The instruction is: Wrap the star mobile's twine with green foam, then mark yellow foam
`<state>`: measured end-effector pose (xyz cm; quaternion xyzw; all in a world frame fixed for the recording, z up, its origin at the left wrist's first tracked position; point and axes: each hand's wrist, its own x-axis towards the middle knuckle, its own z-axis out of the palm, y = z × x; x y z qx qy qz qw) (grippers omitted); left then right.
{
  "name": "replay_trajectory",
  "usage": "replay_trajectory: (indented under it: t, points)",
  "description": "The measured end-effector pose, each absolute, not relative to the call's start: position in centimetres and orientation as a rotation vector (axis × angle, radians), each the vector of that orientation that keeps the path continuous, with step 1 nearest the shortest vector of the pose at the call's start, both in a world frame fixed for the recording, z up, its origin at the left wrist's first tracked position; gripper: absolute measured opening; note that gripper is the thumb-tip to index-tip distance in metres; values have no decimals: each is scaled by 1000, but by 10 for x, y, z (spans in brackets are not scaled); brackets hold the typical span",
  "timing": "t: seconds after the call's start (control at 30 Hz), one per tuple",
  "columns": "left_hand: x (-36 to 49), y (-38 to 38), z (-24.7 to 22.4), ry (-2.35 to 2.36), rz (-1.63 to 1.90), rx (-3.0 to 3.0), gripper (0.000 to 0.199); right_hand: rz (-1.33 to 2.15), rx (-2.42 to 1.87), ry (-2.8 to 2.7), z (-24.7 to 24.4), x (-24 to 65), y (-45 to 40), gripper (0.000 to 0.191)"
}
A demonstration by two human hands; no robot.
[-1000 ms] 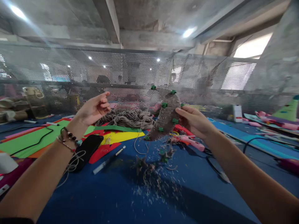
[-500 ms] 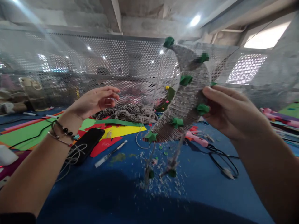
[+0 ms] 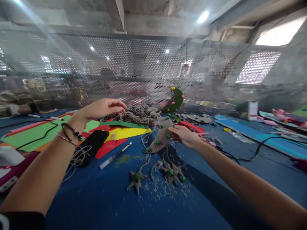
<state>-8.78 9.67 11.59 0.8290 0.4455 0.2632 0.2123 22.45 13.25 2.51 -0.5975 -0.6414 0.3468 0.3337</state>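
Landmark: the bundle of grey cord (image 3: 141, 115), on the blue surface (image 3: 96, 204).

Item: one grey cord-wrapped crescent (image 3: 162, 135), trimmed with small green ornaments (image 3: 157, 142); located just right of the bundle and nearer you, tilted, whether its lower tip touches the surface unclear.

Item: your right hand (image 3: 184, 135), right of the bundle; its fingers pinch the crescent's right edge.

Item: your left hand (image 3: 104, 108), at the bundle's left end; fingers loosely bent and parted, holding nothing; contact with the cord cannot be told.

Item: grey star (image 3: 136, 181) with a green centre, on a cord from the crescent; nearer you than the bundle. More grey stars (image 3: 171, 173), overlapping, lie to its right, among pale scraps (image 3: 158, 190).

Item: yellow sheet (image 3: 131, 133), just on your side of the bundle.

Item: black phone (image 3: 93, 146) and capped pen (image 3: 116, 155), nearer you than the bundle, the phone farther left.

Item: dark green crescent (image 3: 177, 99) with coloured balls, right of the bundle and behind it.

Item: perforated metal screen (image 3: 141, 57), beyond the bundle.
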Motion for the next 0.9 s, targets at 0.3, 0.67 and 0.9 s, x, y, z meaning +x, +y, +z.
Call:
replay_trajectory:
  t: [0.3, 0.67, 0.9]
  points:
    - [-118, 146, 67, 1961, 305, 2522, 34, 149, -1802, -2133, 41, 230, 163, 21]
    - [-122, 164, 20, 1994, 128, 2630, 24, -274, -1584, -2331, 75, 201, 126, 20]
    - [-97, 133, 83, 1912, 362, 2723, 29, -148, -1217, -2342, 81, 188, 101, 22]
